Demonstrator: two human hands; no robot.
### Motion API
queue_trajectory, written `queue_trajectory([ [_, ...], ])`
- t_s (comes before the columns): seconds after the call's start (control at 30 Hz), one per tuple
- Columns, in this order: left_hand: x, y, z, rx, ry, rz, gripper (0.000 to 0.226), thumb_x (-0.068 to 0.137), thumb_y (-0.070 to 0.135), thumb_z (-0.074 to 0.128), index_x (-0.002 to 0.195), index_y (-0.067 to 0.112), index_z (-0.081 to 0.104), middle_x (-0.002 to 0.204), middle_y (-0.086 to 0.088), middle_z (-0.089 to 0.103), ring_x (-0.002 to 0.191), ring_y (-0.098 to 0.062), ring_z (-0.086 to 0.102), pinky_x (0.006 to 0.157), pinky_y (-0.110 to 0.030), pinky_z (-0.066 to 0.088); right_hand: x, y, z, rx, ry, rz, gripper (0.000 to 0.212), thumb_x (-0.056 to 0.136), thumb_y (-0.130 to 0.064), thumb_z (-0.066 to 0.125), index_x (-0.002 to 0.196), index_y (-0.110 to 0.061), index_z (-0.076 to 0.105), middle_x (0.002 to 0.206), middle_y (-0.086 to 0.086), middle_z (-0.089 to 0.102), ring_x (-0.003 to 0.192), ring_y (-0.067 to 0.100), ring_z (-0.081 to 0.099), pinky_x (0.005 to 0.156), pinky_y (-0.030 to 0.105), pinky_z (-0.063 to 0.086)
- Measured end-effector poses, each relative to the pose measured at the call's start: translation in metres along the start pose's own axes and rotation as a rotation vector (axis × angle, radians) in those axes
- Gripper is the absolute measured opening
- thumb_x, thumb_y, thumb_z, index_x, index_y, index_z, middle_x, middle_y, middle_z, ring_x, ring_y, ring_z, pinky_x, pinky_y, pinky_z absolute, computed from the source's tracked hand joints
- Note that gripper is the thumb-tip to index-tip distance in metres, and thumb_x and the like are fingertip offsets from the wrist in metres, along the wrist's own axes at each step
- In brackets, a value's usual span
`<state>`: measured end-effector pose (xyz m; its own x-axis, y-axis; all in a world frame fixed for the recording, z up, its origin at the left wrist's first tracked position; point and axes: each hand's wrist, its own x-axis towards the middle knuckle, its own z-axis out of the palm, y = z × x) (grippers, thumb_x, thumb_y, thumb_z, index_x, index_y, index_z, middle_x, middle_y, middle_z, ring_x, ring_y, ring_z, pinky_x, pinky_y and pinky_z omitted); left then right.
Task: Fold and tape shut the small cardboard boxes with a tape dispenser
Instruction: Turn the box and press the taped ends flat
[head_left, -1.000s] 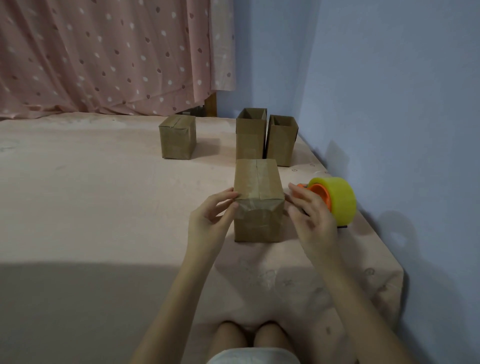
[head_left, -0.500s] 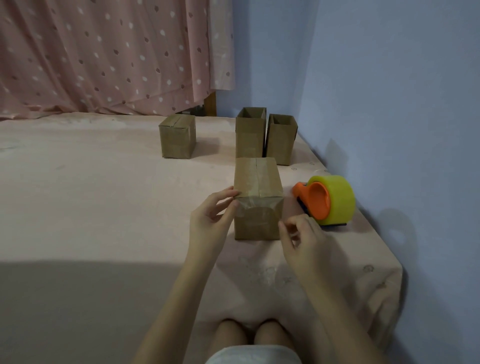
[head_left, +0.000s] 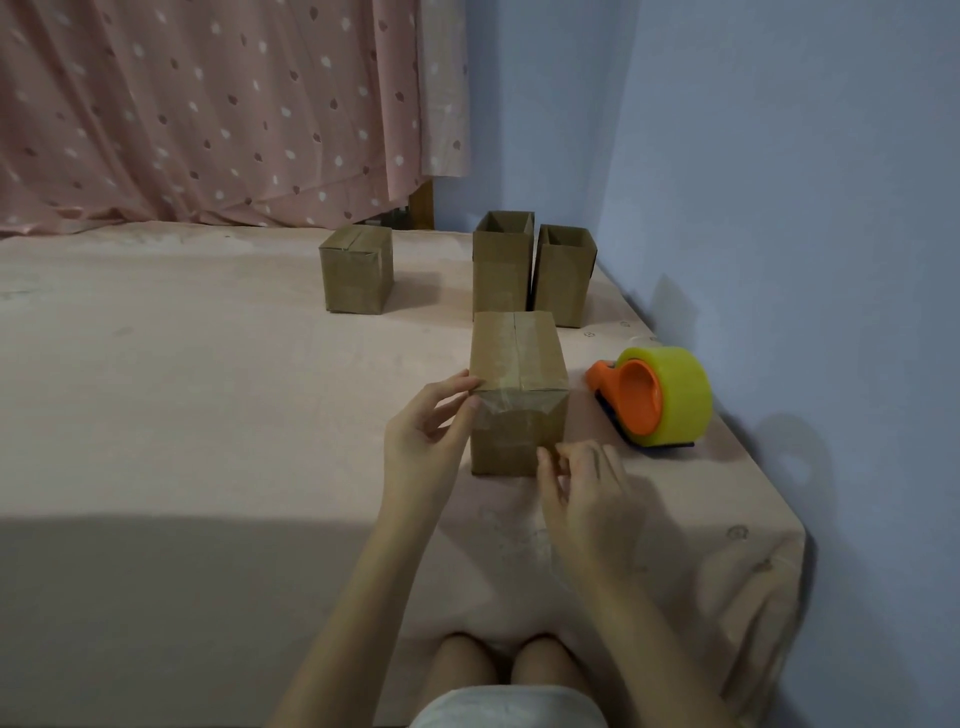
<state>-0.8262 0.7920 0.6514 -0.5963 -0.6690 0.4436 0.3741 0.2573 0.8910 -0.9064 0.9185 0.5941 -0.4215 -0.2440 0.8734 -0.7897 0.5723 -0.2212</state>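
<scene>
Head view: both hands at the taped box

Head camera looks down on our two hands at the nearest cardboard box (head_left: 517, 384), which stands on a pink sheet (head_left: 182, 415) with its top flaps closed and clear tape running over the seam and down the near face. Our left hand (head_left: 423, 447) is raised at the box's left top corner, forefinger along the upper edge and thumb pressing the tape end against the near face; the other fingers are loosely bent and hold nothing. Our right hand (head_left: 584, 491) sits low at the box's near right corner, thumb and forefinger drawn close together at the cardboard; we cannot tell whether they pinch anything.

Just right of the box, apart from it, lies the tape dispenser (head_left: 654, 397), orange with a yellow-green roll. Farther back two open boxes (head_left: 530, 265) stand upright side by side, touching. A closed box (head_left: 357, 270) sits to their left, well apart.

A blue wall (head_left: 779, 182) runs along the right edge of the surface, and a pink dotted curtain (head_left: 208, 104) hangs behind. Our bare knees show at the bottom of the frame
</scene>
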Motion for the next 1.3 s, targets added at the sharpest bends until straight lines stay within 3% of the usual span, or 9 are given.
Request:
queue_trajectory([
  [0.13,0.000,-0.002,-0.001,-0.004,0.001,-0.007,0.027,0.088,0.001,0.063,0.096,0.026,0.068,0.113,-0.001,0.069,0.097,-0.012,0.069,0.080,-0.021,0.055,-0.008,-0.008,-0.003,0.039,-0.041,-0.050,0.018,0.086,-0.023,0.058,0.074,-0.011,0.064,0.072,0.001,0.058,0.065,0.017,0.052,0.054,0.022,0.037],
  [0.27,0.001,-0.001,-0.001,-0.020,0.005,-0.008,0.027,0.087,0.000,0.063,0.095,0.025,0.069,0.113,-0.002,0.069,0.096,-0.013,0.069,0.078,-0.019,0.054,0.018,0.001,-0.012,0.458,0.067,0.227,0.016,0.086,-0.022,0.057,0.080,-0.008,0.060,0.079,0.002,0.056,0.071,0.016,0.053,0.062,0.028,0.045],
  [0.37,0.000,-0.001,0.000,-0.018,0.004,-0.016,0.026,0.087,0.001,0.063,0.095,0.025,0.069,0.113,-0.001,0.069,0.096,-0.012,0.069,0.078,-0.018,0.054,0.042,0.012,-0.014,0.584,-0.064,0.344,0.017,0.083,-0.027,0.069,0.094,-0.019,0.060,0.096,0.001,0.061,0.089,0.013,0.058,0.080,0.022,0.048],
  [0.5,0.000,-0.001,0.000,-0.026,0.016,-0.018,0.026,0.086,0.000,0.064,0.095,0.024,0.069,0.113,-0.001,0.068,0.097,-0.012,0.069,0.077,-0.017,0.054,0.045,0.009,-0.009,0.665,-0.157,0.379,0.032,0.079,-0.022,0.074,0.090,-0.040,0.050,0.096,-0.002,0.063,0.082,0.006,0.064,0.072,0.021,0.053],
  [0.6,-0.001,0.000,0.003,-0.024,0.009,-0.005,0.026,0.085,-0.001,0.066,0.094,0.023,0.067,0.114,0.003,0.067,0.098,-0.007,0.068,0.076,-0.017,0.054,0.040,0.004,-0.007,0.691,-0.121,0.402,0.031,0.080,-0.021,0.073,0.092,-0.038,0.050,0.097,-0.008,0.061,0.081,0.006,0.065,0.070,0.023,0.055],
  [0.77,0.002,0.004,-0.006,0.003,-0.091,-0.033,0.028,0.085,-0.002,0.066,0.095,0.024,0.066,0.118,0.004,0.065,0.106,-0.010,0.065,0.078,-0.018,0.054,0.039,0.008,-0.014,0.667,-0.153,0.262,0.039,0.078,-0.011,0.069,0.113,-0.020,0.053,0.114,-0.006,0.052,0.103,0.014,0.059,0.087,0.031,0.053],
  [0.9,0.013,0.009,-0.013,0.115,-0.147,-0.039,0.032,0.093,0.008,0.055,0.114,0.030,0.064,0.128,0.004,0.060,0.118,-0.009,0.056,0.095,-0.027,0.049,0.069,0.008,-0.029,0.764,-0.200,0.178,0.025,0.089,-0.026,0.049,0.109,-0.021,0.063,0.118,-0.005,0.061,0.116,0.010,0.053,0.101,0.038,0.044],
  [1.1,0.024,0.004,-0.005,0.374,-0.207,0.148,0.018,0.081,0.030,0.073,0.097,0.034,0.069,0.120,0.012,0.058,0.114,0.001,0.053,0.091,-0.027,0.047,0.095,0.012,-0.022,0.581,-0.480,0.046,0.016,0.083,-0.028,0.070,0.099,-0.024,0.071,0.111,-0.017,0.063,0.112,0.000,0.052,0.097,0.023,0.040],
  [1.3,0.028,-0.013,-0.012,0.438,-0.197,0.302,0.029,0.078,0.044,0.070,0.104,0.031,0.070,0.121,0.013,0.057,0.112,-0.002,0.055,0.088,-0.029,0.050,0.085,0.024,-0.013,0.631,-0.418,-0.054,0.029,0.080,-0.032,0.067,0.107,-0.021,0.070,0.119,-0.010,0.063,0.120,0.007,0.051,0.102,0.018,0.036],
])
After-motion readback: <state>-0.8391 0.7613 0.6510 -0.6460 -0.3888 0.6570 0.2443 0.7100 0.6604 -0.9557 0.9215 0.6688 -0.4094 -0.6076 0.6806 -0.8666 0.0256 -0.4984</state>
